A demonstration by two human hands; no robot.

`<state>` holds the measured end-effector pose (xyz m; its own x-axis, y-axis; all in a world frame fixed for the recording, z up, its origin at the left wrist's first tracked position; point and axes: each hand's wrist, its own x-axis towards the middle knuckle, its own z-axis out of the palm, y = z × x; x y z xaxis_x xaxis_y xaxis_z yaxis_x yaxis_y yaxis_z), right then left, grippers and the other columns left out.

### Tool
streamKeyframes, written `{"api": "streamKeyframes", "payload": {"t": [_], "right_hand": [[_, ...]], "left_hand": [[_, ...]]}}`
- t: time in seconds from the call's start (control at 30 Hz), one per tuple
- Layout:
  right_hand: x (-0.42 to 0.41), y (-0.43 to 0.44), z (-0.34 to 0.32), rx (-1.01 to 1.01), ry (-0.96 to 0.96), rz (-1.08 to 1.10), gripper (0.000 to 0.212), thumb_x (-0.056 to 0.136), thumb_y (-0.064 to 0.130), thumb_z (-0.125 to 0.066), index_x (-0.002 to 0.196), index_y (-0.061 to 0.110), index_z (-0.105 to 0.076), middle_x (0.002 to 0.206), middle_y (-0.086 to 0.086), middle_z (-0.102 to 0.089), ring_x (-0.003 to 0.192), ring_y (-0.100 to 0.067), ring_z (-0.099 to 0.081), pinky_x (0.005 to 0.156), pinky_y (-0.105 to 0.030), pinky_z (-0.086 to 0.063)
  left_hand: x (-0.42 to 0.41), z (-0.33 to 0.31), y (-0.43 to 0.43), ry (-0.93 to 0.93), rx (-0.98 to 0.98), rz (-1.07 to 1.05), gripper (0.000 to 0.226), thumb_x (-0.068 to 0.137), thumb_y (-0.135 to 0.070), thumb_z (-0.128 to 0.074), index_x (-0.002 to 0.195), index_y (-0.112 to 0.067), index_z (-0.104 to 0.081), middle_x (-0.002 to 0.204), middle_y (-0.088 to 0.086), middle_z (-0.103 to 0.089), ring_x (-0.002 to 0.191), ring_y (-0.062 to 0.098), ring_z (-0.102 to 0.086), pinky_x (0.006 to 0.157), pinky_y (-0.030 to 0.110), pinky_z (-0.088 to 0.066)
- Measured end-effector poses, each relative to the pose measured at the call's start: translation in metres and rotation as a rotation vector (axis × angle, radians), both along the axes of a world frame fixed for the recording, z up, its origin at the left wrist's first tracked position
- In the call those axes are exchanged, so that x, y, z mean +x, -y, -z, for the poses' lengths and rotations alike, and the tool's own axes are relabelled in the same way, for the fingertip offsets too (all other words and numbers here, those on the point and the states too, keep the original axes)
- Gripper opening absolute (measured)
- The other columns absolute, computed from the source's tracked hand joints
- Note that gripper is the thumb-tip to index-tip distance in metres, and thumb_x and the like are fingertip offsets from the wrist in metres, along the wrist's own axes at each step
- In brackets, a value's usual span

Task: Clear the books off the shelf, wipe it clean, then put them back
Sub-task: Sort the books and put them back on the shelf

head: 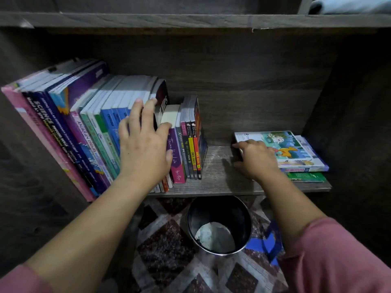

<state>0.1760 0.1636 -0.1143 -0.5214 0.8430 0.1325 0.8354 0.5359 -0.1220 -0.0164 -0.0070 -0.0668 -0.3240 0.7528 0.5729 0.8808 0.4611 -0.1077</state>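
Note:
A row of upright books [84,132] fills the left half of the wooden shelf [218,176], leaning left. My left hand [146,142] lies over their spines near the row's right end, fingers spread on the book tops and thumb touching a cream-edged book [170,114]. A small flat stack of books [296,153], topped by a picture book with a yellow animal, lies at the shelf's right end. My right hand [256,159] grips the left edge of that stack, fingers curled over it. A bare, dusty patch of shelf shows between the two groups.
A dark round bin [220,225] with pale rubbish inside stands on a patterned rug [169,250] below the shelf. Another shelf board [190,20] runs above, with a folded grey cloth [351,5] at its top right. Dark wooden side walls close in both sides.

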Motion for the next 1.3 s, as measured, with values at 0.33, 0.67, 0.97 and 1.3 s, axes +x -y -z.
{"api": "streamKeyframes", "payload": {"t": [0.33,0.67,0.97,1.3], "right_hand": [[0.049,-0.035,0.038,-0.133,0.108,0.100,0.073,0.092,0.045,-0.058,0.152,0.037,-0.017,0.161,-0.002,-0.014,0.149,-0.028,-0.005,0.118,-0.053,-0.010],[0.062,-0.042,0.045,0.035,0.013,0.034,0.050,0.095,0.047,-0.050,0.144,0.037,-0.041,0.147,-0.001,-0.046,0.134,-0.025,-0.041,0.108,-0.042,-0.032],[0.053,-0.032,0.047,0.160,-0.068,-0.091,0.044,0.089,0.051,-0.057,0.120,0.021,-0.063,0.116,-0.004,-0.064,0.110,-0.028,-0.052,0.087,-0.040,-0.039],[0.073,-0.030,0.043,-0.129,-0.007,-0.082,0.055,0.099,0.030,-0.052,0.150,0.033,-0.030,0.158,0.003,-0.026,0.146,-0.020,-0.021,0.118,-0.036,-0.016]], "left_hand": [[0.016,0.004,-0.016,0.023,-0.044,-0.076,0.057,0.072,-0.042,-0.074,0.120,-0.016,-0.061,0.155,0.013,-0.013,0.142,0.044,0.005,0.110,0.063,-0.015],[0.021,0.004,-0.020,0.013,-0.118,-0.118,0.068,0.077,-0.047,-0.066,0.135,-0.015,-0.047,0.143,0.008,-0.039,0.141,0.046,0.014,0.111,0.063,-0.013],[0.019,0.005,-0.018,0.011,-0.117,-0.095,0.072,0.075,-0.046,-0.067,0.137,-0.013,-0.047,0.138,0.008,-0.046,0.141,0.045,0.014,0.110,0.064,-0.012],[0.015,0.005,-0.015,-0.004,-0.160,-0.092,0.080,0.076,-0.051,-0.065,0.143,-0.016,-0.038,0.142,0.007,-0.040,0.141,0.045,0.018,0.111,0.064,-0.009]]}}
